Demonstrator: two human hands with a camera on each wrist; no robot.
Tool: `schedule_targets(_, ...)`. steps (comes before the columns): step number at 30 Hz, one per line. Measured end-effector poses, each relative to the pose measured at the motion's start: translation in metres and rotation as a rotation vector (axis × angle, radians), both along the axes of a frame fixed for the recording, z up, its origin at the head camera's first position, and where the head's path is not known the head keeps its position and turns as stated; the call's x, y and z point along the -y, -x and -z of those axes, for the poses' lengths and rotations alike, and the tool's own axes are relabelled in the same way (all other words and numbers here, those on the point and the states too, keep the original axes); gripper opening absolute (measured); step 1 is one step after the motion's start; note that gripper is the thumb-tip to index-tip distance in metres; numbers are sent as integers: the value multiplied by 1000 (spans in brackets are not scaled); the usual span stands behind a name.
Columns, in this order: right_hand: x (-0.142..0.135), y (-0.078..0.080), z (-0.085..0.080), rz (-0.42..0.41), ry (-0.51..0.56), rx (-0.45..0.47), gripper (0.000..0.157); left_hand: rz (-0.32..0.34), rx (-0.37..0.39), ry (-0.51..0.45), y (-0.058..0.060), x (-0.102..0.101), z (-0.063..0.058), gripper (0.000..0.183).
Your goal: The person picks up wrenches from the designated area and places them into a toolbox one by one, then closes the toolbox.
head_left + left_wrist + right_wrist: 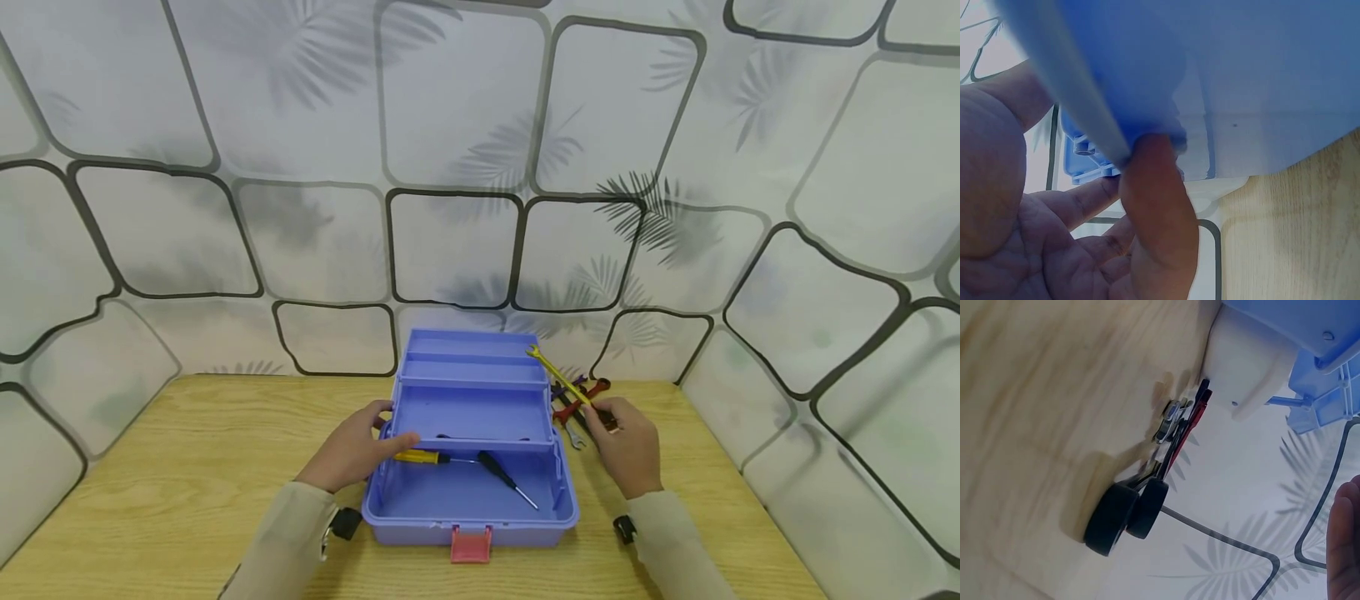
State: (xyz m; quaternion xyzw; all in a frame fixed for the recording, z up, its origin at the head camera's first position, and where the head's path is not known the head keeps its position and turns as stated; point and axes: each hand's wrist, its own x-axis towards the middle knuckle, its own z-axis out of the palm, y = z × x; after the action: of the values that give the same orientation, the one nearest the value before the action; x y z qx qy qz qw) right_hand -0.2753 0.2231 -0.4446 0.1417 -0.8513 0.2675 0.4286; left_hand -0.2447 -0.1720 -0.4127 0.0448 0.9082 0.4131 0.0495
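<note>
One left hand (347, 450) grips a lavender toolbox (420, 533) at the left edge of its lower tray (472, 412). Inside lie a yellow-handled screwdriver (417, 457), then a black-handled screwdriver (497, 468). Beside it, wrenches (567, 412) rest on the wooden table (225, 467); the right hand (627, 442) pinches a yellow open-end wrench (559, 374) above them.

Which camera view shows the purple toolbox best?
The head view: it shows the toolbox open from the front, with its raised trays and pink latch. The left wrist view shows only part of it, close up, by the left hand; the right wrist view, just parts at upper right.
</note>
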Motion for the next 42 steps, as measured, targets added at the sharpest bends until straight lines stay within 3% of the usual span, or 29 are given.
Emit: schedule_targets(42, 14, -4, -5, -181, -139, -28, 17, -8, 8, 0, 0, -1, 0, 92)
